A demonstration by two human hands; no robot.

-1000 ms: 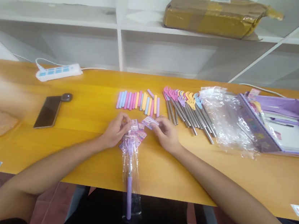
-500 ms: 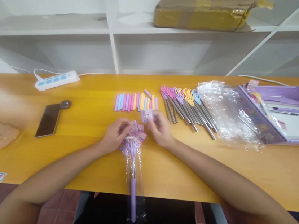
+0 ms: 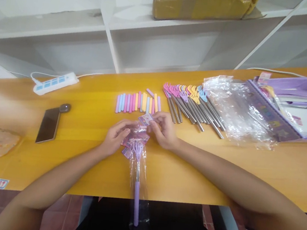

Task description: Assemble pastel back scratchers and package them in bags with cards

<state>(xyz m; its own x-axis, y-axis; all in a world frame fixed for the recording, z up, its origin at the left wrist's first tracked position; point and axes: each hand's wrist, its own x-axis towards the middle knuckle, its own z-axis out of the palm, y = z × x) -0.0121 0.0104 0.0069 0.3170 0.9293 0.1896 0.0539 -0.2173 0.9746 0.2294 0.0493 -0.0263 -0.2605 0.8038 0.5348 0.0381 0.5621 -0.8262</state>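
Note:
My right hand (image 3: 164, 130) pinches a small printed card (image 3: 145, 119) above the wooden table. Just left of it, my left hand (image 3: 116, 136) has its fingers closed at the top of a clear plastic bag (image 3: 143, 199). Inside that bag lies a purple back scratcher (image 3: 136, 202) with a hand-shaped head and a metal rod; its handle end hangs over the table's front edge. Several pink and purple cards (image 3: 127, 152) are fanned out beneath the bag's top, partly hidden by it.
Behind my hands lie coloured handle tubes (image 3: 128, 103) and a heap of metal-rod scratchers (image 3: 196, 105). Plastic bags (image 3: 234, 113) and a purple box (image 3: 283, 123) are at right. A phone (image 3: 48, 124), mouse (image 3: 65, 108) and power strip (image 3: 56, 83) lie at left.
The card in my right hand has moved left and down, over the bag's opening. My left hand's fingers now reach further over the bag's top. The camera view has shifted slightly.

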